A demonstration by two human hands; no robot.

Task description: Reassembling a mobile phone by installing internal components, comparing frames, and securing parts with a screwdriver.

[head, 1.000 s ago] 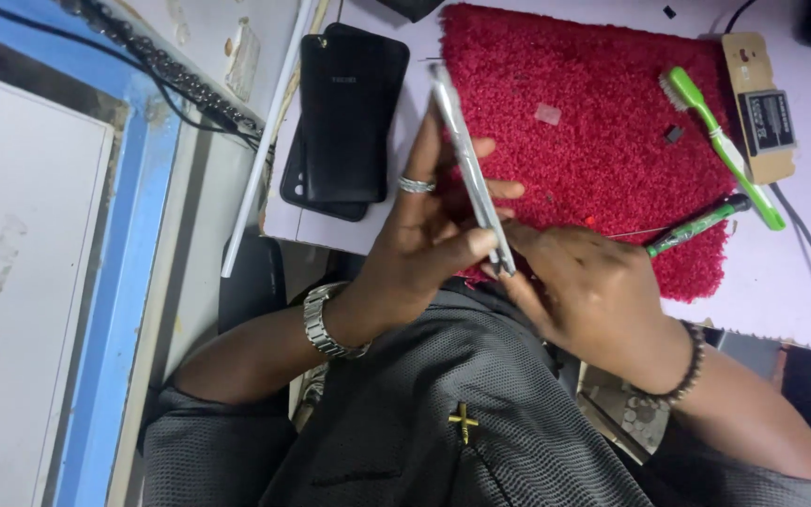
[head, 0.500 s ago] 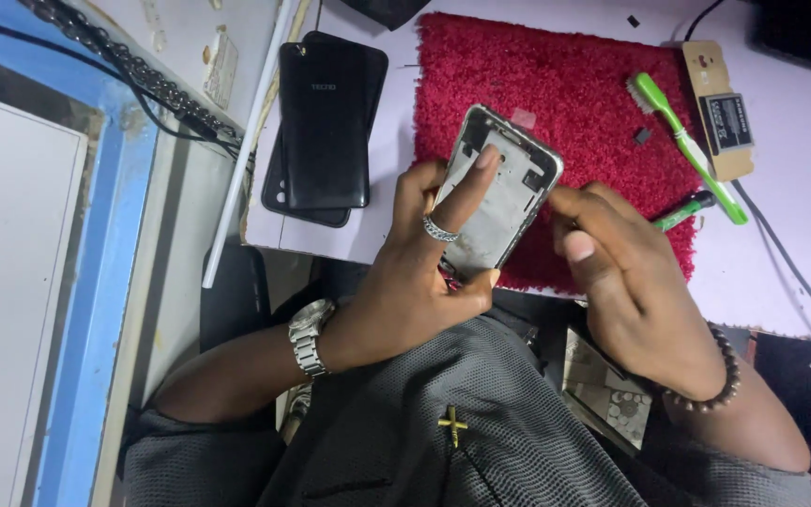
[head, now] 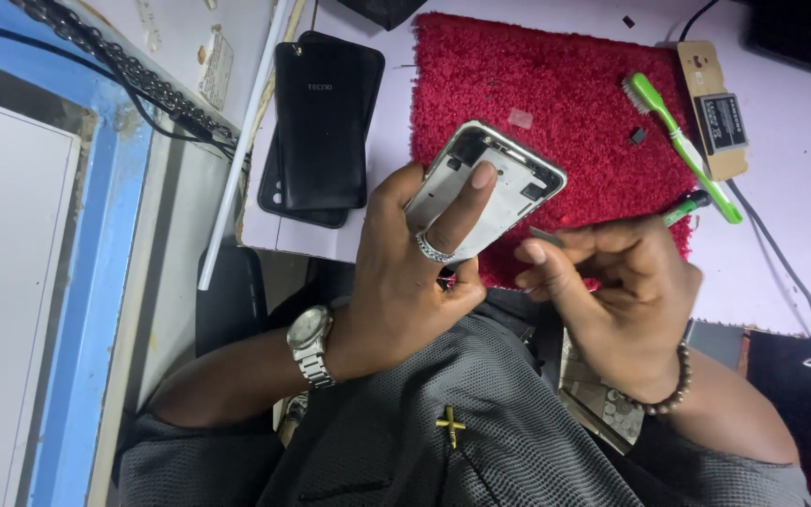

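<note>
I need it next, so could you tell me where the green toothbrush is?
In the head view, the green toothbrush lies at the red mat's right edge, beside the small battery.

The left hand [head: 405, 272] is raised with its wrist bent, the index finger stretched flat and the thumb curled under in a clamping hold. The right hand [head: 612, 282] sits just beside it, fingers curled inward (thumb and forefinger pinched together), the forearm angled down.
</note>
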